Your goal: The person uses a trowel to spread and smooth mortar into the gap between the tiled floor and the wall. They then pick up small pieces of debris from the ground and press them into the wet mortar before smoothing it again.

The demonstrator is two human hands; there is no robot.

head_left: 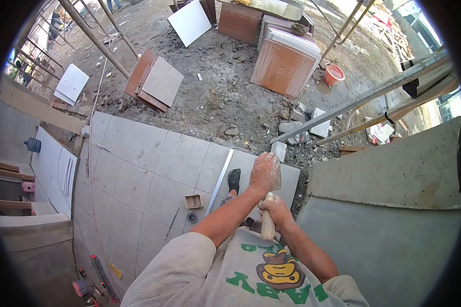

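Note:
My right hand (pixel 275 210) is wrapped round the light wooden handle (pixel 267 225) of a trowel, and the handle's end points back toward my body. Part of the trowel's grey blade (pixel 278 179) shows just beyond that hand. My left hand (pixel 265 173) is closed over the blade, its fingers bent at the far end; their tips are hidden. Beneath both hands lies a floor of large grey tiles (pixel 179 158). A long pale straightedge (pixel 220 179) rests on it, left of my dark-shod foot (pixel 234 179).
Rough soil borders the tiles ahead. Tile stacks (pixel 287 61) and leaning tiles (pixel 161 82) stand there, near a red bucket (pixel 334 74). A slanted metal pole (pixel 358 97) rises at right above a low wall (pixel 389 163). A small box (pixel 193 201) and tape roll (pixel 192 217) lie left.

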